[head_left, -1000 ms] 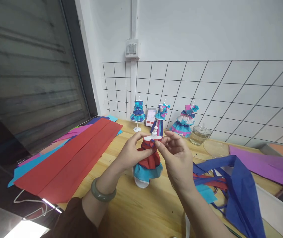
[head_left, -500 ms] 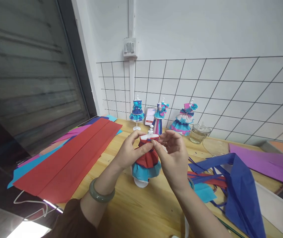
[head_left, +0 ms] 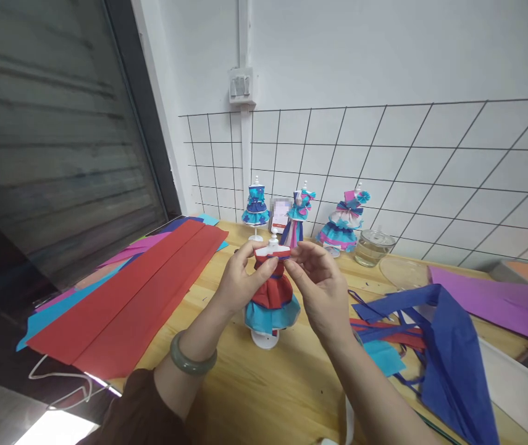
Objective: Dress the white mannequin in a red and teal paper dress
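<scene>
A small white mannequin stands upright on the table, wearing a red and light-blue dress of gathered crepe-like paper or cloth. Along the top of its red bodice runs a narrow dark-blue strip. My left hand grips the bodice from the left side, its thumb pressed on the front and its fingers behind. At the right edge of the bodice, the thumb and forefinger of my right hand are pinched close to the strip; its other fingers curl loosely. What lies between those fingertips is partly hidden.
Behind stand dressed mannequins in blue, in blue and pink, and in a tiered skirt, plus a phone and a glass jar. Red sheets lie left; blue material and scraps lie right.
The mannequin has shifted slightly left and turned a little in my hands, showing more of its bodice front. My right fingers have moved slightly off the bodice's front toward its right edge.
</scene>
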### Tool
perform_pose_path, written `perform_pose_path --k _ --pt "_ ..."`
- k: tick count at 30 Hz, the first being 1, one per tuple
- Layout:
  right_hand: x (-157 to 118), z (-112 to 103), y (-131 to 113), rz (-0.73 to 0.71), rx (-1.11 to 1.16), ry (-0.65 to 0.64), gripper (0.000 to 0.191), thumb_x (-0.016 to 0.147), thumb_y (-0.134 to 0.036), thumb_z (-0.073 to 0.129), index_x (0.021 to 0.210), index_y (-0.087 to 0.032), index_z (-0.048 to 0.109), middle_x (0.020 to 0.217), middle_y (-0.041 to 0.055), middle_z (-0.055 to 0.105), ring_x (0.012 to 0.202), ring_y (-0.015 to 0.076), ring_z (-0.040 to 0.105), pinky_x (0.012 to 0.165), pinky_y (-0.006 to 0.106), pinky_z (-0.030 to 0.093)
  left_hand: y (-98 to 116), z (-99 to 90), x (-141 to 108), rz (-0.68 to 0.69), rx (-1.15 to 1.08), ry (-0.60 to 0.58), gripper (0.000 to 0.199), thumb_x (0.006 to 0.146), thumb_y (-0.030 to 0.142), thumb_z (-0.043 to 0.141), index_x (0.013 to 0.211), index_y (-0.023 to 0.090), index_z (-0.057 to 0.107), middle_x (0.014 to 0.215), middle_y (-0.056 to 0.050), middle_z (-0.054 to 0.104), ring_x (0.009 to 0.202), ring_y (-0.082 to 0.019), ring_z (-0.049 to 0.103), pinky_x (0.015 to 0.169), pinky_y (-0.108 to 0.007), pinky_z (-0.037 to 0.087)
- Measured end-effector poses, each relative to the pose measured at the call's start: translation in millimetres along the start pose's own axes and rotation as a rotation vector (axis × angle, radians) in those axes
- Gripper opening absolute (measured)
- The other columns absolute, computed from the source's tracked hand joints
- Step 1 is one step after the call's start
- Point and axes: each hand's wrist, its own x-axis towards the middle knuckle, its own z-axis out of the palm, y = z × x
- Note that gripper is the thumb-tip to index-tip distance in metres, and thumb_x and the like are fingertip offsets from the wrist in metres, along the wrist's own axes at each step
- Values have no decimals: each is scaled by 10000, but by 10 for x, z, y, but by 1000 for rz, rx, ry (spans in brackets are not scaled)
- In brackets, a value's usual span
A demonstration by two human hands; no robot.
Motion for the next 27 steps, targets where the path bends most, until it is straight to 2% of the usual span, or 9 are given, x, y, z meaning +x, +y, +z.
perform_pose_path --k 5,12,18,27 --pt "11 -43 -34 61 -18 15 155 779 -318 658 906 -229 638 881 19 655 843 172 605 785 336 487 37 1 -1 36 72 23 215 810 324 582 997 219 585 1000 -32 639 987 -196 572 883 -311 428" --pt "6 -64 -88 -106 -267 -72 147 835 -318 597 737 -217 638 773 8 584 761 163 538 692 301 424 66 8 -5 51 109 31 208 811 322 575 989 219 596 999 -30 649 979 -200 579 883 -318 432" --pt "14 -71 -128 -233 -420 -95 81 848 -244 585 789 -221 635 762 15 573 732 167 513 652 306 396 14 26 1 80 122 36 229 805 344 582 993 212 589 1047 -47 636 1015 -206 574 895 -329 436" --pt "29 -88 -70 -173 -305 -124 66 877 -257 544 855 -225 597 829 25 565 778 167 528 694 308 423 -10 27 -2 102 122 26 259 775 361 623 983 211 584 1046 -61 645 1007 -217 586 879 -347 454"
